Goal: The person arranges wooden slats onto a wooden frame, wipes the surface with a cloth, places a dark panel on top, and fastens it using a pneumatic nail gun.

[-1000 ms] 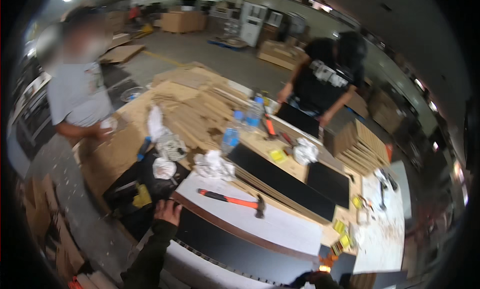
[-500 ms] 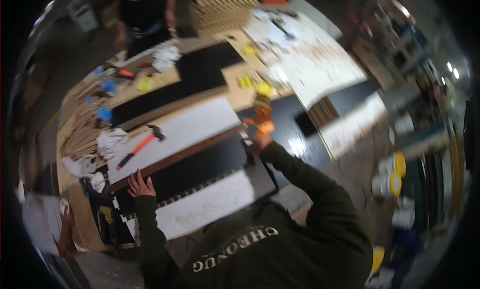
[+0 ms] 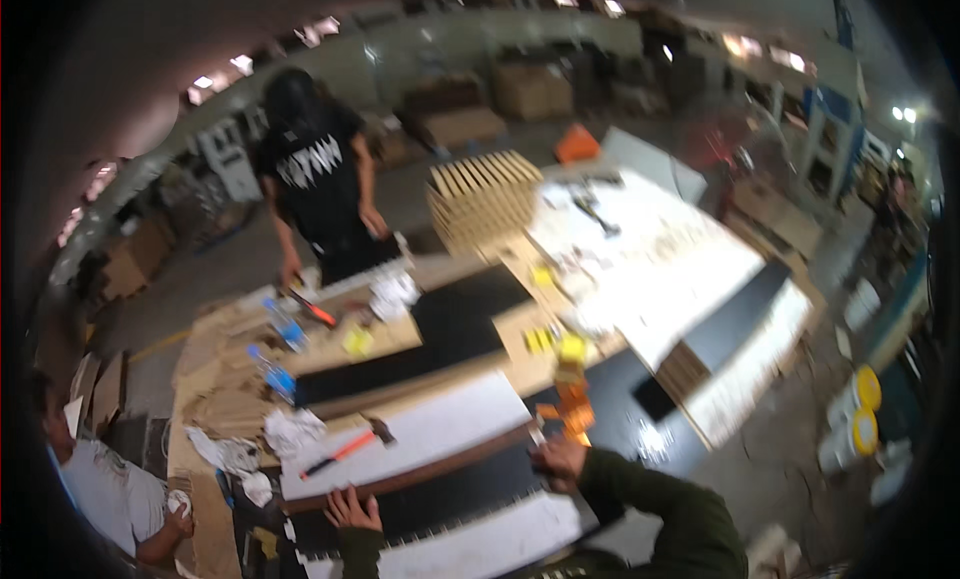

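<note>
My left hand lies with fingers spread on the left part of a long brown strip. That strip runs along the edge between a white panel and a black panel. At the strip's right end my right hand is curled; a small pale bit shows at its fingertips, too blurred to name. Just beyond it stand orange pieces with yellow ones behind. A hammer with a red-orange handle rests on the white panel.
Across the table stands a person in black, one hand near a red-handled tool. Another person is at the lower left. Crumpled white cloths, blue-capped bottles and stacked slats surround the work; buckets stand right.
My view has tilted up, so the table sits lower and the room behind shows. Both hands stay at the strip's two ends. The person across has reached toward the red-handled tool.
</note>
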Demonstrator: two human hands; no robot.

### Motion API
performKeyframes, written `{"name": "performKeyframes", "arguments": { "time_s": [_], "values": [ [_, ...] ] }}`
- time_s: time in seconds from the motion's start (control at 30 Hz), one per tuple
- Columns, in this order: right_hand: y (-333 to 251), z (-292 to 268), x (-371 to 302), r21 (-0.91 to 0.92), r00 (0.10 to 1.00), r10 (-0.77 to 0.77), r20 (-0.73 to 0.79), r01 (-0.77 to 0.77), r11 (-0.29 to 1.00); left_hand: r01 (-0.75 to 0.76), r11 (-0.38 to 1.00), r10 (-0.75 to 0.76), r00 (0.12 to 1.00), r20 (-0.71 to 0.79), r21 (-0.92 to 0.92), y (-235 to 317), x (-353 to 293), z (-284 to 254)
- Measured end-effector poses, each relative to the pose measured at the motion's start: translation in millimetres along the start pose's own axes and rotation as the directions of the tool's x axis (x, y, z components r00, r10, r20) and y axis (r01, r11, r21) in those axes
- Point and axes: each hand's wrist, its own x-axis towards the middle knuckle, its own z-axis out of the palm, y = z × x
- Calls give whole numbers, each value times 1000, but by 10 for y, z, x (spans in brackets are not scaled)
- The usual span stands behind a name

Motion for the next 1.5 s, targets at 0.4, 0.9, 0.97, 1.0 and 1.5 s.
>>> {"name": "performKeyframes", "arguments": {
  "time_s": [0.4,0.9,0.97,1.0,1.5],
  "values": [
    [-99,-205,145,58,964,138,227,-155,986,81,994,-72,991,110,-78,198,101,-324],
    [-131,60,239,31,933,220,286,-239,971,122,984,-97,977,188,-129,222,148,-400],
    [-60,140,132,-78,901,231,367,-217,973,140,977,-107,974,199,-161,244,133,-415],
    [28,295,-2,-104,931,201,305,-177,979,121,979,-94,982,167,-164,183,111,-315],
    [-239,248,136,-276,862,322,391,-224,935,111,982,-91,987,133,-150,142,72,-323]
  ]
}}
